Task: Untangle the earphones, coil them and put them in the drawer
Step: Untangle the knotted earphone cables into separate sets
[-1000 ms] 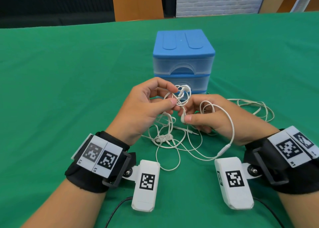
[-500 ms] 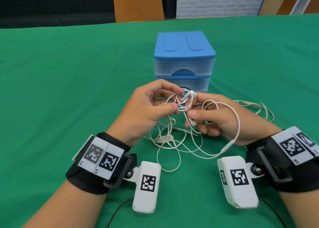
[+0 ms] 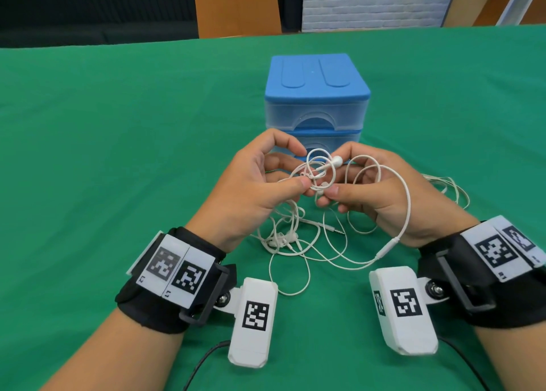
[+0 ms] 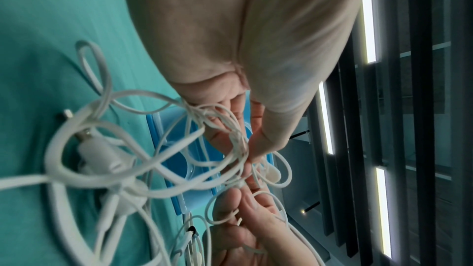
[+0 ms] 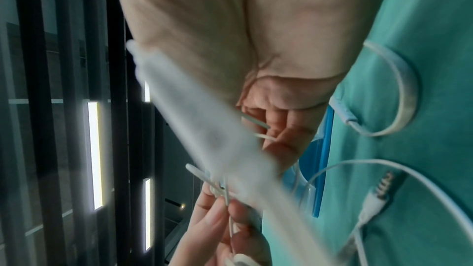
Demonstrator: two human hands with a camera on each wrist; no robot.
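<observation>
Mid-frame, just in front of the blue drawer unit (image 3: 317, 95): left hand (image 3: 254, 183) and right hand (image 3: 375, 189) each pinching white earphones (image 3: 320, 172) at the knot, thumb against fingertips. Loose loops trailing on the green tablecloth (image 3: 118, 154) below. Risk: pulling apart too hard, cinching the knot tighter; snagging an earbud.

White earphones (image 3: 320, 170) tangle above a green tabletop (image 3: 118, 154). Behind them stands a drawer unit (image 3: 316, 106) with a solid blue top and translucent, pale bluish drawer fronts. Black wrist straps (image 3: 165, 308) carry white plates printed with black-and-white square marker patterns, as do the white camera housings (image 3: 254, 321) beside them. Past the tabletop's far edge show a white brick wall (image 3: 372, 3) and orange-brown panels (image 3: 236, 6).
</observation>
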